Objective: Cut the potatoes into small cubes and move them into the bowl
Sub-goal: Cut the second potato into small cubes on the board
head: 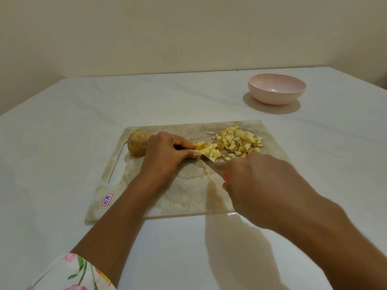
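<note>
potato cubes (238, 141) lie heaped at the far right of the cutting board (188, 191). left hand (165, 152), fingers curled, pinches a half-cut piece (204, 147). right hand (257, 185) grips the knife (208, 159), its blade against that piece. whole potato (138, 145) sits just left of the left hand. bowl (276, 88) stands well apart on the table (62, 122).

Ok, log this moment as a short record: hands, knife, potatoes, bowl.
left hand: pins the potato piece on the cutting board
right hand: grips the knife, blade at that piece
cubes: piled at the board's far right
whole potato: uncut, at the board's left end
bowl: pink, empty, on the table beyond the board
</note>
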